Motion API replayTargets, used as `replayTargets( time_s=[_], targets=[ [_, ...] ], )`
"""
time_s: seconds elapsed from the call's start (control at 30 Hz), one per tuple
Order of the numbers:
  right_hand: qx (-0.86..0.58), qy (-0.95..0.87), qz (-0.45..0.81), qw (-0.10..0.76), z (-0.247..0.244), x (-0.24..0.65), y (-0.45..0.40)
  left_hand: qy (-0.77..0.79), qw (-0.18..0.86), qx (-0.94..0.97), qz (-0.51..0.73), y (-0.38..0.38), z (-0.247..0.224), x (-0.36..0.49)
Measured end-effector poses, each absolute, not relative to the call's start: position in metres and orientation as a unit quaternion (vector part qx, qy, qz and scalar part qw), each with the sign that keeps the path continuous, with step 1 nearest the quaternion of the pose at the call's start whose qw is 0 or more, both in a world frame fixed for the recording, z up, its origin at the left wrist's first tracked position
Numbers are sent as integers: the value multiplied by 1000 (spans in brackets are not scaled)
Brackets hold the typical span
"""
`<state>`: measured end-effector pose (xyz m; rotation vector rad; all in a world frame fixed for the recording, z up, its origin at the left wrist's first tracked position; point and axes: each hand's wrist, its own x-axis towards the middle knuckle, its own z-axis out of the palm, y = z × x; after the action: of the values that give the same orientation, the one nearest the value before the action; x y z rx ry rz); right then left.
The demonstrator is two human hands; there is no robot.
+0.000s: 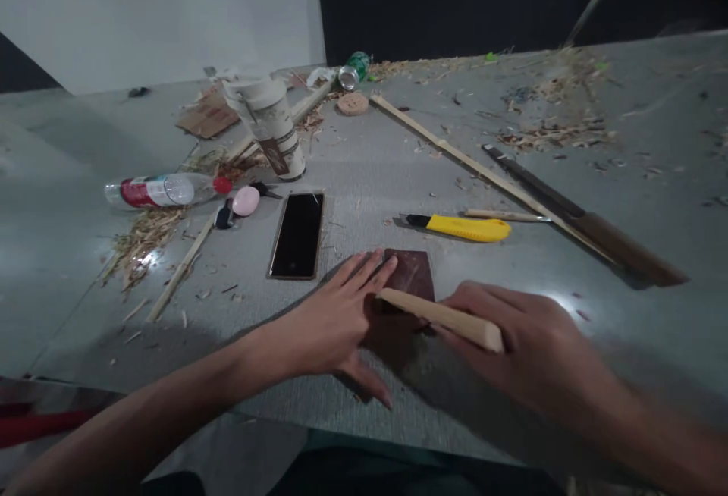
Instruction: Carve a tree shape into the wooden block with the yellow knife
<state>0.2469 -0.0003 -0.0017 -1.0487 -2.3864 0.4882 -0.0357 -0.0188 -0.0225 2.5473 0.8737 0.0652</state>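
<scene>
- While the left hand [335, 321] lay palm down, fingers slightly spread and thumb apart, its fingertips rested on the brown sheet [412, 272] and gripped nothing.
- The right hand [512, 329] had its fingers closed around the short wooden piece [444, 318], which slanted over the sheet, its tapered end just beside the left fingers.
- The phone [296, 237] lay left of the left fingertips; the yellow knife [466, 227] lay beyond the right fingers.
- Farther beyond the left fingers, the cup [273, 124] stood and the green can [354, 71] lay tipped; their contents could not be seen.
- The clear bottle [164, 191] lay capped, left of the phone.
</scene>
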Motion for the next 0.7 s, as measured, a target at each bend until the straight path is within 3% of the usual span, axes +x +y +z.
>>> replayTargets(
  time_s=[0.2,0.33,0.47,0.6,0.7],
  targets=[
    [-426,-866,58,258,-4,246,11,305,215,927,46,-19,-24,-35],
    [-374,-882,155,240,-2,249,9,314,212,925,35,-19,-26,-36],
    [-442,-850,60,282,-4,253,10,311,217,925,31,-19,-26,-36],
    [-408,-868,149,239,-5,250,6,318,226,920,26,-19,-25,-35],
    [-423,-864,96,254,-7,249,7,316,225,921,38,-19,-25,-35]
  ],
)
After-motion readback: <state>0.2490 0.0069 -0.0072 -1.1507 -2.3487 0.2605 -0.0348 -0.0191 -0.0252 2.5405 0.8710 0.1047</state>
